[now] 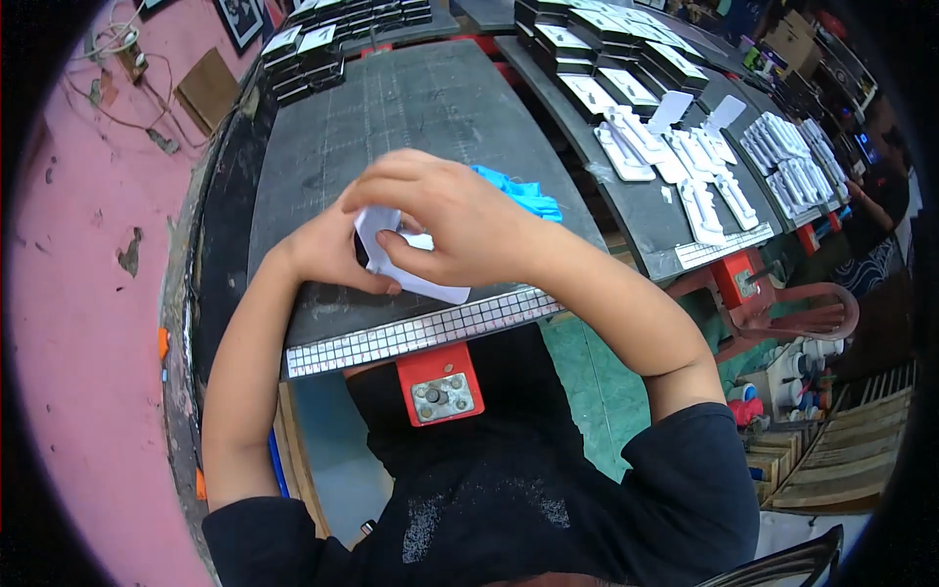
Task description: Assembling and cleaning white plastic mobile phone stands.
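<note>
A white moulded insert (432, 286) with an upright flap is between my hands, low over the near end of the dark table. My left hand (328, 245) wraps round its left side, thumb toward the near edge. Curled over it from above and the right is my right hand (440, 210), its thumb inside the fold and its fingers at the top of the flap. My hands hide much of the insert. Just beyond my right hand lies a crumpled bright blue cloth or plastic piece (518, 193).
Stacked black-and-white boxes (305, 61) stand at the table's far left. On the right-hand table are more boxes (626, 86) and several white inserts (699, 210). A tiled strip (421, 335) edges my table, above a red bracket (440, 386). A pink wall (88, 293) borders the left.
</note>
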Demonstrator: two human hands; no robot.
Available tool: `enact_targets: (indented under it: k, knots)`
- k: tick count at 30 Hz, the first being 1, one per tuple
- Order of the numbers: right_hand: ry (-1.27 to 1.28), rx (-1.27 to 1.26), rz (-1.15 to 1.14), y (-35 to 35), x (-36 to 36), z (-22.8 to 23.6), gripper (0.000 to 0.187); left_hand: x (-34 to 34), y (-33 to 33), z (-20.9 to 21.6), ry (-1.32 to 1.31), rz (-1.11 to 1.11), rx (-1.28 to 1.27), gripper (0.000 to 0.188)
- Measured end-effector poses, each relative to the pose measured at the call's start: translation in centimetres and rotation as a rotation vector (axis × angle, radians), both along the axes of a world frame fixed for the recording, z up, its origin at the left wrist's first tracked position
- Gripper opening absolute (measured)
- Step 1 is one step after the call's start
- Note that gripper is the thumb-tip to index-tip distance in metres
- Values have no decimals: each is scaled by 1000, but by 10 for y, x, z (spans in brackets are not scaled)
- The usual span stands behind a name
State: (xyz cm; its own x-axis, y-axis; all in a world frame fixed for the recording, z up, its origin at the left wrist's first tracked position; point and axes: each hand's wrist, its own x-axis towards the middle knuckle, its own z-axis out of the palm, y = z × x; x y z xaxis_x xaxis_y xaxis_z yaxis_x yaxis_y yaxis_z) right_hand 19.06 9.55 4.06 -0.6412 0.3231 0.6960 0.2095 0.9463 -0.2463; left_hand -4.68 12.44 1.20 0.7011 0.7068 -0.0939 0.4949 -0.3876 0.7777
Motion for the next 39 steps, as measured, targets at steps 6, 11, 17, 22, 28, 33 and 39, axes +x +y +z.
enact_targets:
  k: [6,11,17,22,28,33,39]
  knots:
    - [36,-98,1,-15,33,-20,28,-4,12,-6,32,-161,454,96]
    - [17,-141,-39,-29,49,-32,33,-5,15,-4,-13,-217,418,100]
    - [-120,-310,-31,-42,68,-50,37,0,11,1,48,-188,418,96]
    - [-180,-82,-113,-43,67,-47,36,1,8,1,84,-185,425,85]
    - [-175,-472,-110,-20,79,-17,34,3,12,3,68,-219,451,72]
    - [-125,-139,-905,109,118,6,32,-12,14,10,66,-203,328,69]
    - [-627,-203,-1432,198,159,-29,20,-18,17,5,38,-192,329,80]
